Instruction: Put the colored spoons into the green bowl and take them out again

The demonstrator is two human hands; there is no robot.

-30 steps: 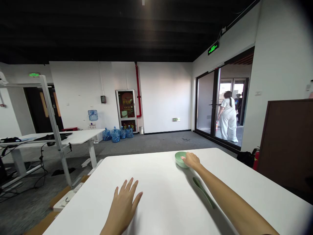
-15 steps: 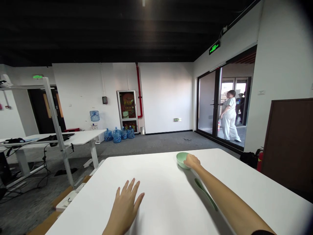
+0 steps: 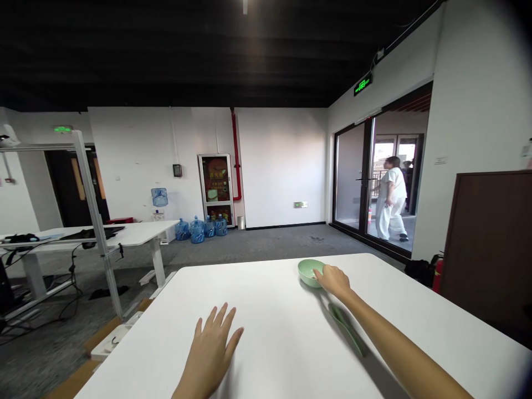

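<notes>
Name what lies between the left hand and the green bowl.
Only bare white table top lies between the left hand and the green bowl, in the head view.

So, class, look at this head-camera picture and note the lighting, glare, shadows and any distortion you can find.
Head view: wide-angle distortion makes the metal frame post lean, and the corners fall dark; head view: daylight glares through the glass door; head view: the right hand casts a soft shadow on the white table top near the green bowl.

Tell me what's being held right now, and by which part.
The right hand is at the rim of a green bowl, but whether it grips or only touches can't be told. The left hand holds nothing.
</notes>
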